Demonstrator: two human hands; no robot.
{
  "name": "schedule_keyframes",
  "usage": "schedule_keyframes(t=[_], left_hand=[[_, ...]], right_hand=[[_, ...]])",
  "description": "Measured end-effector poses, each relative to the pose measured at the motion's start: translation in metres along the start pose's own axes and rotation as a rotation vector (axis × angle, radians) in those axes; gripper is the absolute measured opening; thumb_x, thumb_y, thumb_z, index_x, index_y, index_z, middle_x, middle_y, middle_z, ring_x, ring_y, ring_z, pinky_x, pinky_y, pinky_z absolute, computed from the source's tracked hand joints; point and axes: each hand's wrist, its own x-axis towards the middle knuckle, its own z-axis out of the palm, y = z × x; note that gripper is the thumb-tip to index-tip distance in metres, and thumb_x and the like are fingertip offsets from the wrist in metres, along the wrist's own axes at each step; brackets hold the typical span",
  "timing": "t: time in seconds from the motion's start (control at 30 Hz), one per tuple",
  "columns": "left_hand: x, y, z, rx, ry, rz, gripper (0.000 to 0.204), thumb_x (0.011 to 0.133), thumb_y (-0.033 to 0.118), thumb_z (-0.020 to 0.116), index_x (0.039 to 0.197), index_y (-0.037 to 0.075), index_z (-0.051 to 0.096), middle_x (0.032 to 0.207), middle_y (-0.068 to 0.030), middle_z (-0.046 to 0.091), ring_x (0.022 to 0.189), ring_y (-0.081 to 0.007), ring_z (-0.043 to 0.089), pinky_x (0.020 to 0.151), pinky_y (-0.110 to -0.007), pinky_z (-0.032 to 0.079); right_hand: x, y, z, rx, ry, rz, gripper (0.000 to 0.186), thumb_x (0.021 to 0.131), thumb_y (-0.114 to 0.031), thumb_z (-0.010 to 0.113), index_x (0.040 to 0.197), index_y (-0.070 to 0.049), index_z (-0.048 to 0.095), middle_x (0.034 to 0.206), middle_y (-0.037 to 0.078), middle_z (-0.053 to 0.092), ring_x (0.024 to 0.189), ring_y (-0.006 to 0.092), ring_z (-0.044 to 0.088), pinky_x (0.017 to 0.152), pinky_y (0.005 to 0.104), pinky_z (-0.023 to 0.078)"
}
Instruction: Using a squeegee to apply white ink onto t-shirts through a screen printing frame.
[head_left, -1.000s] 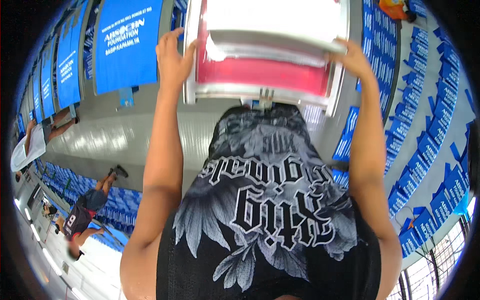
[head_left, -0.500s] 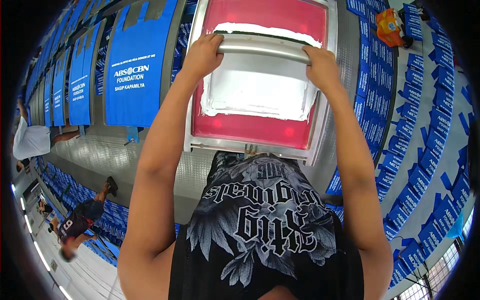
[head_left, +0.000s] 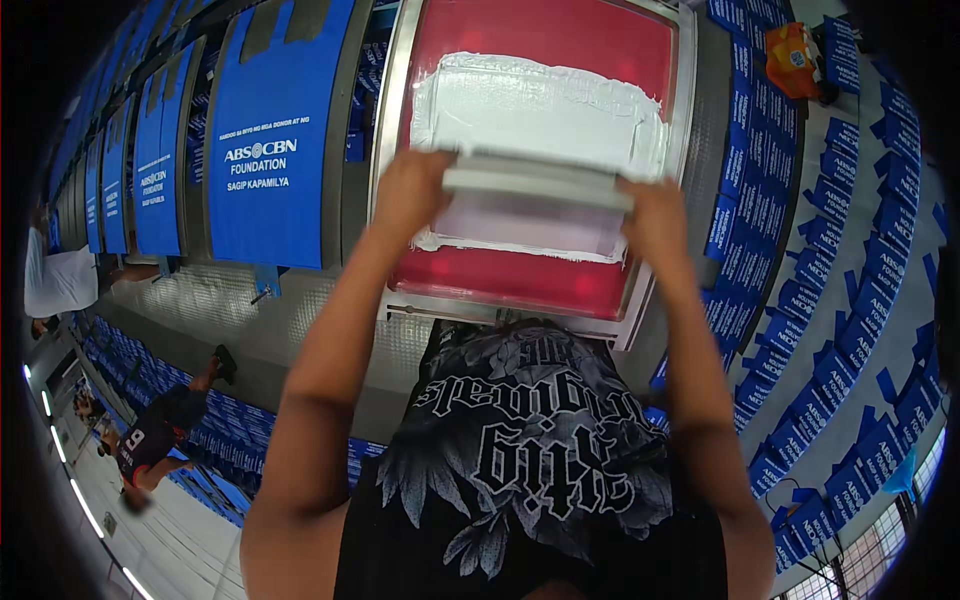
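Screen frame: big metal-framed printing screen with red mesh (head_left: 540,40), lying flat on the long grey table (head_left: 300,330) right in front of the person, roughly centre top of the view. Its near rail sits just above the black printed shirt.
Ink: thick white layer (head_left: 540,110) spread across the middle of the red mesh, ragged along its edges, with red still bare at the far end and in a strip along the near end.
Squeegee: long pale flat-bladed squeegee (head_left: 535,180), lying crosswise on the mesh at the near edge of the thick ink, a thinner whitish patch just below it.
Left hand: left hand (head_left: 410,190) clamped around the squeegee's left end, fingers curled over the top.
Right hand: right hand (head_left: 655,215) wrapped tight on the right end, same way.
Room to move: the frame's side rails box the squeegee in left and right, the blade spans nearly the full mesh width, so the free run is only along the screen.
Blue panels: row of flat blue rectangular fabric pieces with white lettering (head_left: 265,140), laid side by side along the table to the left, the nearest just beside the frame.
Blue stacks: loads of small blue pieces (head_left: 840,330) lined up in rows on the right.
Other people: a person in a white top (head_left: 60,280) at the far left edge, another in dark clothes (head_left: 160,445) lower left, both well apart from the screen.
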Motion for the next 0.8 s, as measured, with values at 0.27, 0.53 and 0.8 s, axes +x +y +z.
schedule_keyframes(t=[0.27,0.53,0.8], left_hand=[[0.006,-0.002,-0.021,0.046,-0.245,-0.042,0.037,0.065,0.015,0.076,0.101,0.012,0.067,0.091,-0.0125,0.065,0.088,-0.0298,0.062,0.079,-0.039,0.049],[0.012,-0.011,0.003,0.047,-0.003,0.061,0.043,0.058,0.008,0.074,0.1,0.013,0.067,0.087,-0.0124,0.065,0.085,-0.0322,0.06,0.079,-0.041,0.048],[0.033,0.004,-0.041,0.125,-0.204,-0.002,0.039,0.069,0.027,0.075,0.103,0.01,0.067,0.089,-0.0139,0.067,0.083,-0.0294,0.065,0.074,-0.039,0.051]], right_hand=[[0.005,-0.014,-0.038,-0.006,-0.211,0.086,0.036,0.065,-0.006,0.059,0.1,-0.012,0.066,0.079,0.013,0.066,0.084,0.0288,0.062,0.104,0.0461,0.032],[0.015,-0.008,-0.013,-0.026,-0.148,0.101,0.05,0.06,0.002,0.061,0.109,-0.011,0.065,0.096,0.015,0.065,0.095,0.0307,0.058,0.109,0.0469,0.026],[0.028,-0.009,-0.049,0.006,-0.248,0.096,0.04,0.065,-0.004,0.06,0.103,-0.015,0.066,0.075,0.015,0.066,0.079,0.0287,0.064,0.103,0.0456,0.034]])
